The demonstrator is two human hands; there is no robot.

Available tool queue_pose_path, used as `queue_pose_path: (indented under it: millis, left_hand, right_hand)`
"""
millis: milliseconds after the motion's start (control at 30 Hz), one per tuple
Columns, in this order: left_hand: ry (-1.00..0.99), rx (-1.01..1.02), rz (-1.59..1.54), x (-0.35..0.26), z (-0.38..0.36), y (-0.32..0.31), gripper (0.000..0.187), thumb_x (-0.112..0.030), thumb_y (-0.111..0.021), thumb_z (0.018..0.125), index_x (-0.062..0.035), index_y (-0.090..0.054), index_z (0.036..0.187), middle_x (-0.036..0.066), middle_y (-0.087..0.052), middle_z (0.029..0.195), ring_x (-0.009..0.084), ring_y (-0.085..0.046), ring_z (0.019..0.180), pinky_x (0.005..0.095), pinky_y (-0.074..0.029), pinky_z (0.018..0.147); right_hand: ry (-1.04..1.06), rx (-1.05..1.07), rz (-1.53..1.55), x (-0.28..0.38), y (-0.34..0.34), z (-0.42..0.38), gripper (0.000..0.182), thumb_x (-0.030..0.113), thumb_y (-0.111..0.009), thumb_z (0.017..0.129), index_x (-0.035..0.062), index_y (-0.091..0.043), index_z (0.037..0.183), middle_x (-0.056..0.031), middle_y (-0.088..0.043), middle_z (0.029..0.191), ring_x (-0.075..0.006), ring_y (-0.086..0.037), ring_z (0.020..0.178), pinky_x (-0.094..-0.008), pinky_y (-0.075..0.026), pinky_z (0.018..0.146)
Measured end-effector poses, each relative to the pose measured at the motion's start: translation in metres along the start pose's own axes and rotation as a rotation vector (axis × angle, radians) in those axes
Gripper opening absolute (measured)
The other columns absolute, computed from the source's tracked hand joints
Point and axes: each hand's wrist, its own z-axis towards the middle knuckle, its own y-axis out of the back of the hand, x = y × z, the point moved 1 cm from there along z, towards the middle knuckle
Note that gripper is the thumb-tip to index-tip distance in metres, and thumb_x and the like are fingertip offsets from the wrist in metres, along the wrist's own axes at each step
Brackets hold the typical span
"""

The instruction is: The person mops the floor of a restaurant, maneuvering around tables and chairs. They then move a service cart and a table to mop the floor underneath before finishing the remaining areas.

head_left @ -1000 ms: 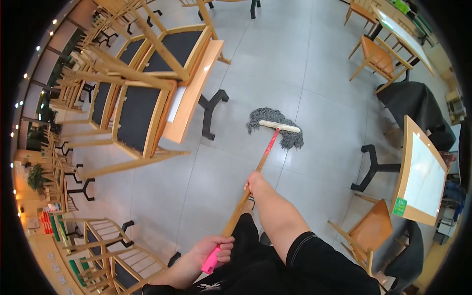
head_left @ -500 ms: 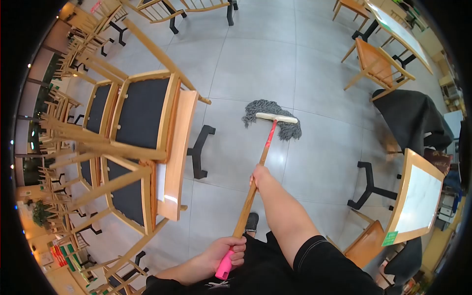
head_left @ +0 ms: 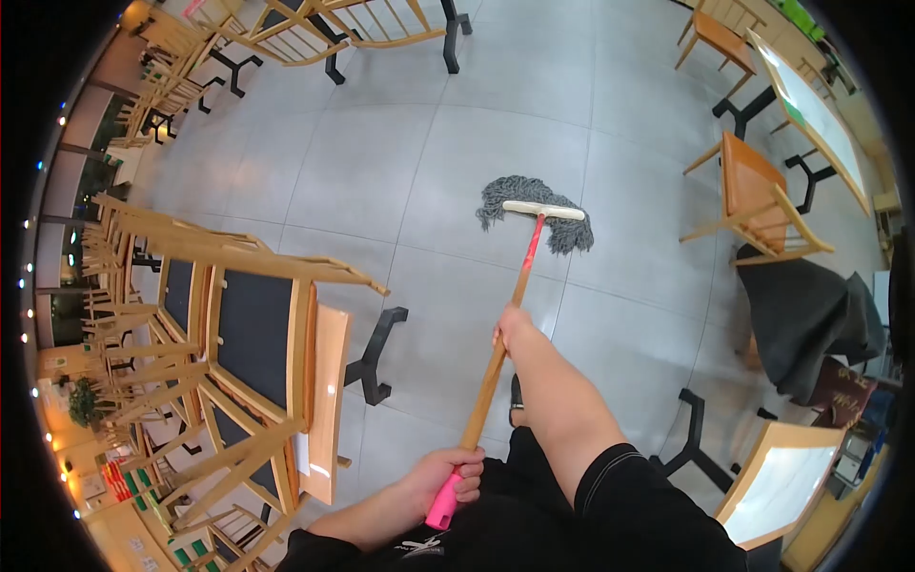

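A mop (head_left: 488, 391) with a wooden handle reaches forward from my body. Its grey string head (head_left: 519, 188) lies spread on the floor under a whitish crossbar (head_left: 543, 209). Near the handle's top end, just above the pink grip (head_left: 441, 505), my left hand (head_left: 450, 481) is closed around it. Farther down the wooden shaft, my right hand (head_left: 513, 326) is wrapped around it with that arm stretched out. Red covering shows on the shaft close to the crossbar.
On the left, upturned chairs (head_left: 253, 334) rest on a table (head_left: 329, 400) with a black foot (head_left: 379, 357). At right stand an orange-seated chair (head_left: 748, 186), dark draped cloth (head_left: 805, 315) and a white-topped table (head_left: 777, 486). Grey tiles (head_left: 505, 143) cover the floor.
My view has advanced, so the tables and chairs at the sides sit lower in the picture. The mop has travelled forward over the tiles, both hands keeping their hold.
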Motion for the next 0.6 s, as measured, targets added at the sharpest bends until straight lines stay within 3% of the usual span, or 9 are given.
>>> queue_pose_path:
  millis: [133,267,367,533,600]
  left_hand:
    - [-0.002,0.079,-0.098,-0.045,-0.003,-0.029,0.011,-0.011,-0.047,0.083,-0.0090,-0.038,0.076,-0.001,-0.037,0.051,0.0102,-0.034,0.036,0.0236,-0.029,0.036]
    - [0.018,0.016,-0.082,-0.085,0.000,-0.056,0.011,-0.011,-0.048,0.082,-0.0092,-0.039,0.076,-0.001,-0.037,0.051,0.0105,-0.035,0.036,0.0241,-0.030,0.036]
    - [0.019,0.035,-0.053,-0.116,0.011,-0.091,0.010,-0.010,-0.049,0.081,-0.0097,-0.040,0.077,-0.001,-0.037,0.050,0.0107,-0.035,0.037,0.0245,-0.030,0.037]
    - [0.049,0.051,0.035,-0.181,0.029,-0.160,0.009,-0.009,-0.049,0.079,-0.0105,-0.041,0.077,-0.001,-0.036,0.050,0.0109,-0.035,0.037,0.0248,-0.031,0.038]
    - [0.058,0.038,0.040,-0.215,0.029,-0.192,0.009,-0.010,-0.049,0.079,-0.0106,-0.041,0.077,-0.001,-0.037,0.050,0.0111,-0.035,0.037,0.0252,-0.030,0.038]
  right_hand:
    - [0.006,-0.014,0.009,0.051,-0.029,0.005,0.024,0.025,-0.031,0.084,0.0032,-0.042,0.083,-0.0107,-0.039,0.055,-0.0208,-0.038,0.039,-0.0374,-0.036,0.036]
    - [-0.035,-0.024,-0.084,0.094,-0.050,0.013,0.026,0.026,-0.031,0.084,0.0023,-0.043,0.083,-0.0105,-0.038,0.054,-0.0203,-0.037,0.039,-0.0366,-0.036,0.036]
    - [-0.046,-0.064,-0.052,0.138,-0.059,0.029,0.029,0.030,-0.030,0.083,0.0042,-0.042,0.078,-0.0098,-0.036,0.048,-0.0224,-0.036,0.036,-0.0393,-0.034,0.036]
    - [0.032,0.009,-0.056,0.232,-0.069,0.045,0.029,0.027,-0.031,0.085,0.0006,-0.043,0.082,-0.0102,-0.038,0.056,-0.0208,-0.036,0.037,-0.0376,-0.036,0.034]
    - [0.077,0.019,-0.008,0.278,-0.085,0.049,0.029,0.029,-0.032,0.085,0.0026,-0.042,0.081,-0.0095,-0.037,0.051,-0.0219,-0.036,0.036,-0.0386,-0.035,0.036]
